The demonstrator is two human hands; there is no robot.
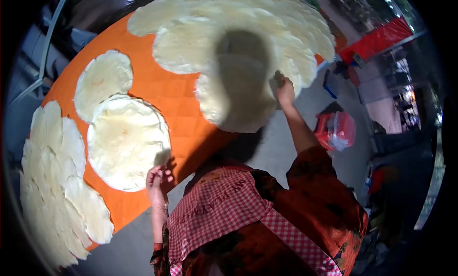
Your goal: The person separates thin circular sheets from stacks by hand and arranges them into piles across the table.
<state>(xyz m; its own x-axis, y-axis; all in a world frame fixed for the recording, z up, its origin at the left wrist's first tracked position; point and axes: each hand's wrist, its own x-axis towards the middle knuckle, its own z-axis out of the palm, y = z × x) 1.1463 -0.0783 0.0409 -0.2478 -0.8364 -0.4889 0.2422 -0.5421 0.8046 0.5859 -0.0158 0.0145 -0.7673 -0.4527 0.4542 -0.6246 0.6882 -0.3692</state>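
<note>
Round, thin, pale flatbreads lie on an orange-covered table (176, 102). My left hand (159, 177) is at the near rim of a round stack of flatbreads (125, 137). Its fingers are loosely curled and partly apart, with nothing visibly held. My right hand (285, 91) is closed in a pinch at the right edge of a flatbread (214, 102), the nearest one in the large overlapping spread. Its fingertips are partly in shadow. A dark, rounded shadow covers the middle of that flatbread.
Another flatbread (102, 80) lies partly under the round stack. Many more overlap in a pile (47, 180) at the left and in the far spread (191, 42). A red stool (325, 130) with a clear plastic bag (344, 130) stands on the floor at the right.
</note>
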